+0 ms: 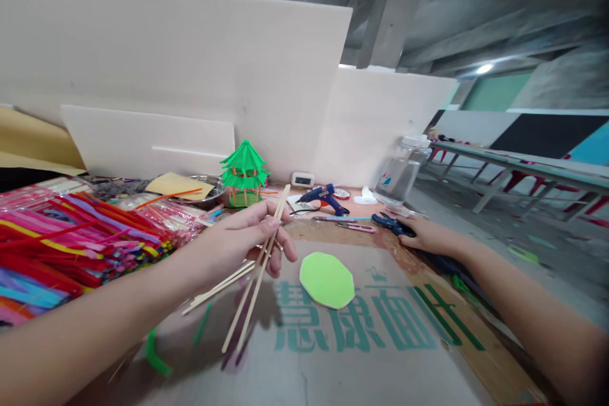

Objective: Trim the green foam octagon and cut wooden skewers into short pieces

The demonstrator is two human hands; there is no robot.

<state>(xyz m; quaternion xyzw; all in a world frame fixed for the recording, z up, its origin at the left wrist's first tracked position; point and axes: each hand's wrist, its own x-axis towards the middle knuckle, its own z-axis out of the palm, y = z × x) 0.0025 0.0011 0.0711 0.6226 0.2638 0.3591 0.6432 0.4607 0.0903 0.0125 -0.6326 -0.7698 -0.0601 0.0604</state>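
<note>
My left hand (242, 244) is closed round several thin wooden sticks (254, 285), held slanted above the cardboard sheet (361, 355). A green octagonal paper piece (327, 279) lies flat on the cardboard just right of that hand. My right hand (421, 233) reaches to the far right edge of the cardboard and rests on dark blue scissors (392, 224), fingers curled over the handles. A small green pavilion model (244, 174) stands at the back.
A heap of coloured pipe cleaners (71, 235) fills the left side. A blue glue gun (323, 196), a clear plastic bottle (402, 168), a small clock (302, 179) and a metal bowl (209, 193) stand at the back before white foam boards (190, 76). Green pipe-cleaner scraps (155, 355) lie near.
</note>
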